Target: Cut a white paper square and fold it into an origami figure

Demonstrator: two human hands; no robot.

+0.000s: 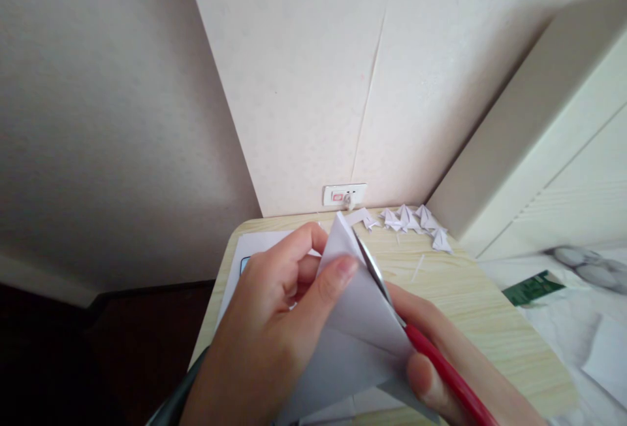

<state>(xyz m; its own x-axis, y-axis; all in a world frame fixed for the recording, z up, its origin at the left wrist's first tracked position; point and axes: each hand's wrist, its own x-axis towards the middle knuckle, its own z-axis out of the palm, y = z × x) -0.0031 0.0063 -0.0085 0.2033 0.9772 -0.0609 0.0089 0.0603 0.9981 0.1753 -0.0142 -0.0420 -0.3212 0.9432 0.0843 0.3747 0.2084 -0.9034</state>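
Observation:
My left hand [274, 308] pinches a folded sheet of white paper [353, 341] between thumb and fingers, its pointed corner up. Along the paper's right-hand edge lies the metal blade of a red-handled knife [441, 364]. My right hand [441, 341] is closed around the red handle, its thumb near the paper. Part of the blade and the fingers behind the paper are hidden. Both hands are above a light wooden table [470, 302].
Several small folded paper pieces [405, 217] lie at the table's back right, with a paper strip [418, 268] nearer. White sheets [259, 241] lie at the left. Behind is a wall with a socket [345, 195]. A green packet [533, 287] lies on a white surface at right.

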